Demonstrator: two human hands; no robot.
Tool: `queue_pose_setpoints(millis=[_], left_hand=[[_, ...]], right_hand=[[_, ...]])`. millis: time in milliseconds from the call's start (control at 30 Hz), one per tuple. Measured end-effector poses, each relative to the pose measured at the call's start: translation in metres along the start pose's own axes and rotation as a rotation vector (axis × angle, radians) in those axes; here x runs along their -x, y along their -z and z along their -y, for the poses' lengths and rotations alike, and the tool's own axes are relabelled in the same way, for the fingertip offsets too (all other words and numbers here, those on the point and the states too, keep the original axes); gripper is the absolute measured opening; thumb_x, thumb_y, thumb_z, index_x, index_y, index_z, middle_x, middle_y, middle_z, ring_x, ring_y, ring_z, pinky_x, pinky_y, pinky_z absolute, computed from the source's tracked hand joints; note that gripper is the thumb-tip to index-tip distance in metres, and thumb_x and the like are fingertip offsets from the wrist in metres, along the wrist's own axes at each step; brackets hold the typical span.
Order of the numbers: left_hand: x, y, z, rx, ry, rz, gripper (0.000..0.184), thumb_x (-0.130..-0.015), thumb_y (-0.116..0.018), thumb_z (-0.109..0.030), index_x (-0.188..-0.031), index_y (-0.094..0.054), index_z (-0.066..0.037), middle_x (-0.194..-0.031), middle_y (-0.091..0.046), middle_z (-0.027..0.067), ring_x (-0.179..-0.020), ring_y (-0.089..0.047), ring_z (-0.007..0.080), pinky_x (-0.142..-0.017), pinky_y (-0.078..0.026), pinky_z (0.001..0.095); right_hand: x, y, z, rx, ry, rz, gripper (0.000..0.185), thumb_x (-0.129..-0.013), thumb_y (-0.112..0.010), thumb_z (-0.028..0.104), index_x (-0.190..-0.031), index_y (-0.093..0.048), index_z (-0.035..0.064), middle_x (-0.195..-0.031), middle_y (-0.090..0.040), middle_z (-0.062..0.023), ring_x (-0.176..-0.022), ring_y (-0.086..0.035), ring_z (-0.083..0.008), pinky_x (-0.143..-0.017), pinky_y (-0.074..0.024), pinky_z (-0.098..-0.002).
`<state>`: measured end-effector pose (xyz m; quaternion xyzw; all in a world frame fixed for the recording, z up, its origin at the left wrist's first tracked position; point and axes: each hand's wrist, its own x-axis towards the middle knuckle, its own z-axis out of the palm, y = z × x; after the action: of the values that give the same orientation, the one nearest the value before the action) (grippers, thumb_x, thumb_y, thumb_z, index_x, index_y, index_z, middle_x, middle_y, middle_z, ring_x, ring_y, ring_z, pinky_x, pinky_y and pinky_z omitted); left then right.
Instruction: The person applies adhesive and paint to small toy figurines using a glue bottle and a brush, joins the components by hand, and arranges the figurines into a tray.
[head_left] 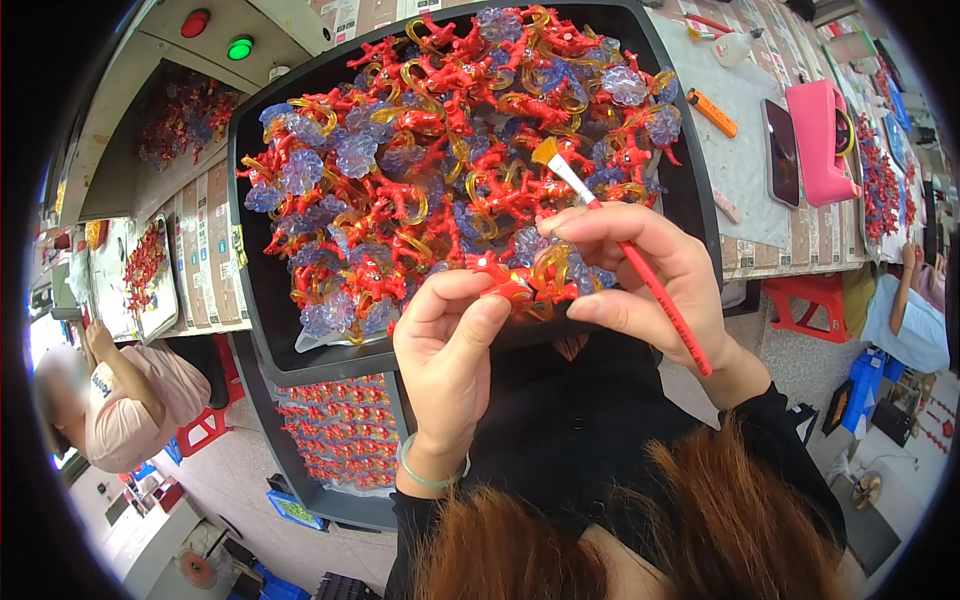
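Note:
My left hand point(447, 345) is closed, its thumb and forefinger pinching one end of a red figurine point(518, 286) with yellow and clear bluish parts. My right hand point(655, 285) is closed too, with a red-handled paintbrush point(655, 285) lying across its palm, bristles up and to the left. Its thumb and forefinger reach the other side of the same figurine, beside the yellow loop; whether they touch it I cannot tell. Behind both hands a black tray point(300, 368) is heaped with similar red figurines point(440, 75) and bluish translucent pieces point(357, 155).
A phone point(781, 152), a pink tape dispenser point(822, 143), an orange utility knife point(712, 113) and a white bottle point(735, 47) lie right of the tray. At left stands a machine with red and green buttons point(240, 48). Below is another tray of figurines point(338, 430). People sit at both sides.

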<state>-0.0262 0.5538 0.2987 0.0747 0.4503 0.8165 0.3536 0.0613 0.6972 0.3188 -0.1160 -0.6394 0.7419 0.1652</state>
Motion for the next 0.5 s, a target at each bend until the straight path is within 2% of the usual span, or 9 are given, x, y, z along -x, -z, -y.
queue_pose_setpoints(millis=[67, 133, 233, 333, 400, 500], left_hand=[[0.000, -0.001, -0.001, 0.005, -0.035, 0.002, 0.015, -0.076, -0.054, 0.002, -0.091, -0.050, 0.003, -0.087, -0.056, 0.0091, -0.078, -0.055, 0.0130, -0.073, -0.044, 0.0248], [0.000, -0.003, -0.001, -0.024, -0.068, 0.005, 0.016, -0.076, -0.054, 0.004, -0.091, -0.051, 0.004, -0.088, -0.056, 0.0090, -0.078, -0.055, 0.0117, -0.073, -0.043, 0.0230], [0.003, -0.006, -0.002, -0.150, -0.123, -0.002, 0.017, -0.075, -0.054, 0.005, -0.092, -0.051, 0.005, -0.087, -0.056, 0.0092, -0.079, -0.054, 0.0124, -0.073, -0.043, 0.0238], [0.005, -0.006, -0.004, -0.333, -0.217, 0.004, 0.018, -0.074, -0.056, 0.006, -0.091, -0.052, 0.005, -0.087, -0.056, 0.0103, -0.080, -0.054, 0.0141, -0.072, -0.043, 0.0247], [0.004, -0.003, -0.003, -0.446, -0.304, 0.068, 0.018, -0.073, -0.056, 0.007, -0.090, -0.052, 0.005, -0.088, -0.056, 0.0114, -0.081, -0.054, 0.0156, -0.072, -0.043, 0.0253], [0.005, 0.000, -0.003, -0.521, -0.326, 0.100, 0.019, -0.072, -0.057, 0.008, -0.089, -0.052, 0.004, -0.091, -0.056, 0.0130, -0.081, -0.054, 0.0167, -0.072, -0.042, 0.0264]], right_hand=[[-0.001, -0.001, 0.001, -0.108, -0.043, -0.004, 0.036, -0.071, -0.060, -0.001, -0.106, -0.050, 0.0023, -0.093, -0.053, -0.0033, -0.083, -0.051, -0.0078, -0.074, -0.0435, -0.0221], [-0.003, -0.001, 0.006, -0.363, -0.216, -0.023, 0.036, -0.071, -0.060, -0.002, -0.105, -0.050, 0.0026, -0.092, -0.054, -0.0033, -0.081, -0.050, -0.0073, -0.072, -0.0435, -0.0214], [-0.004, 0.012, 0.004, -0.204, -0.306, 0.114, 0.040, -0.070, -0.059, 0.000, -0.107, -0.045, -0.0055, -0.104, -0.052, -0.0164, -0.098, -0.051, -0.0200, -0.084, -0.0410, -0.0302], [0.001, 0.006, -0.003, -0.163, -0.195, 0.027, 0.035, -0.069, -0.062, -0.002, -0.102, -0.054, 0.0021, -0.084, -0.056, -0.0022, -0.076, -0.051, -0.0060, -0.069, -0.0434, -0.0195], [0.002, 0.004, 0.000, -0.133, -0.150, 0.028, 0.035, -0.068, -0.063, -0.001, -0.102, -0.055, 0.0025, -0.083, -0.056, -0.0018, -0.075, -0.051, -0.0058, -0.068, -0.0433, -0.0193], [0.004, 0.007, -0.001, -0.051, -0.108, 0.050, 0.038, -0.066, -0.064, -0.001, -0.103, -0.055, 0.0030, -0.082, -0.056, -0.0022, -0.075, -0.051, -0.0054, -0.068, -0.0435, -0.0196]])
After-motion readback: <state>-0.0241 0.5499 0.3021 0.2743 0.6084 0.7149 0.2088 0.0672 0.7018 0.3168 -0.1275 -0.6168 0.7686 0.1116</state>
